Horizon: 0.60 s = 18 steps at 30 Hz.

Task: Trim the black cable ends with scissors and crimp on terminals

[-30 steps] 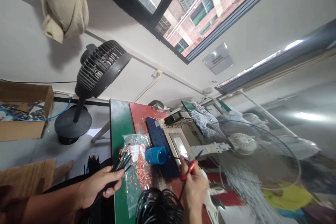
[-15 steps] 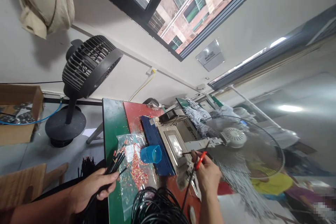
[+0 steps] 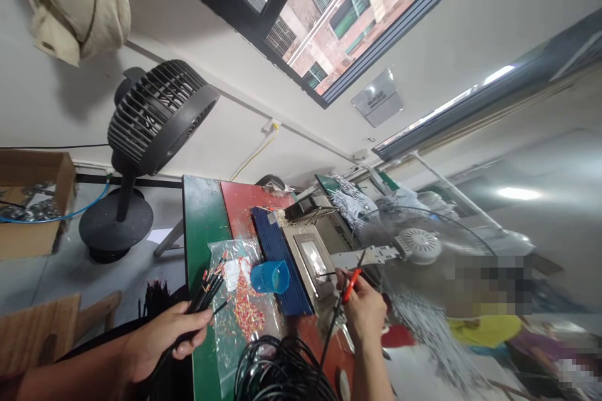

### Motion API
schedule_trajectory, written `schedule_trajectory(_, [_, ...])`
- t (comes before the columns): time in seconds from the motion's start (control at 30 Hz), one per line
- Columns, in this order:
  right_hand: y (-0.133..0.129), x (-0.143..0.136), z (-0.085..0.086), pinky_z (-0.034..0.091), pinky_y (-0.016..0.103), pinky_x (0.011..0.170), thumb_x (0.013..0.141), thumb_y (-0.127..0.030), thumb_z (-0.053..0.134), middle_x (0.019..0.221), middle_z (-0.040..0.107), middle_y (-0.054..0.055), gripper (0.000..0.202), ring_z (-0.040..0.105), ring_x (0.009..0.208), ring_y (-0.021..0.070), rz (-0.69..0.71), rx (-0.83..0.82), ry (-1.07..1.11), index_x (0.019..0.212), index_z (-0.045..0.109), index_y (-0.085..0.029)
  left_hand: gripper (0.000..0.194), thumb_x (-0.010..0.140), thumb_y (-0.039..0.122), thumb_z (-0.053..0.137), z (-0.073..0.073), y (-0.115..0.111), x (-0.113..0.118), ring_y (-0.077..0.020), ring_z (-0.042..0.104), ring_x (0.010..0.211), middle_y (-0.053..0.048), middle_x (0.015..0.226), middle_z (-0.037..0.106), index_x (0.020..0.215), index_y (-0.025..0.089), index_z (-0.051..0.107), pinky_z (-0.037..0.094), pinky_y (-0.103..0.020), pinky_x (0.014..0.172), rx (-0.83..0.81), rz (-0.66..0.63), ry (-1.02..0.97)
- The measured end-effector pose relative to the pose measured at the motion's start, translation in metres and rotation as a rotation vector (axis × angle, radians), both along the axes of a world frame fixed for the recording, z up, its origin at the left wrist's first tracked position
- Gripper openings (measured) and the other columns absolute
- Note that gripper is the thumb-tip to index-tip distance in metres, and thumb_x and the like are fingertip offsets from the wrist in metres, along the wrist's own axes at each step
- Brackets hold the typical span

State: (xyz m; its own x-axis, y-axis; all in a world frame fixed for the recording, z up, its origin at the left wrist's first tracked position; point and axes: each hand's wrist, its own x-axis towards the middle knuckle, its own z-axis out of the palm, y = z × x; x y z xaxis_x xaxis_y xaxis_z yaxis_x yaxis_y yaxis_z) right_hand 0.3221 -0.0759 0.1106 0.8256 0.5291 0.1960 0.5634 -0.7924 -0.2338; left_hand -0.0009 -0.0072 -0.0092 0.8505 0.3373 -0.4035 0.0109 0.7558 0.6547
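Note:
My left hand (image 3: 174,335) is closed round a bundle of black cables (image 3: 207,294), whose stripped ends show small red and yellow wires. My right hand (image 3: 363,313) is closed on an orange-handled tool (image 3: 352,284) with a thin dark tip; its exact kind I cannot make out. The same hand pinches a black cable (image 3: 329,335). The cable's end points left over a boxy machine with a shiny silver rectangular pool (image 3: 316,258); whether it touches the metal I cannot tell. Below lies a coil of black cable (image 3: 277,373).
A blue cup (image 3: 270,277) stands beside a clear plastic bag (image 3: 221,338) strewn with red and yellow bits. A blue slotted panel (image 3: 286,269) borders the machine. One fan (image 3: 160,119) stands left, another (image 3: 418,244) right, near grey cable bundles (image 3: 423,326). A person sits far right.
My right hand has moved slightly left and down with the cable and the orange-handled tool, bringing the cable end farther over the silver pool. My left hand stays nearly still.

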Motion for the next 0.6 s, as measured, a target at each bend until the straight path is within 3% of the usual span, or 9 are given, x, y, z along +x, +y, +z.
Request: schedule_trajectory(0.6, [-0.0002,0.0031,-0.0022,0.037,0.025,0.056,0.075,-0.054,0.048,0.068,0.069,0.010,0.048,0.060,0.067,0.0233,-0.002,-0.026,-0.023,0.097,0.072,-0.018,0.048,0.068,0.061,0.061,-0.0039,-0.0002,-0.0015,-0.0040,0.022,0.046,0.007,0.053,0.037,0.063,0.017,0.042,0.012,-0.023,0.047,0.008,0.007,-0.016])
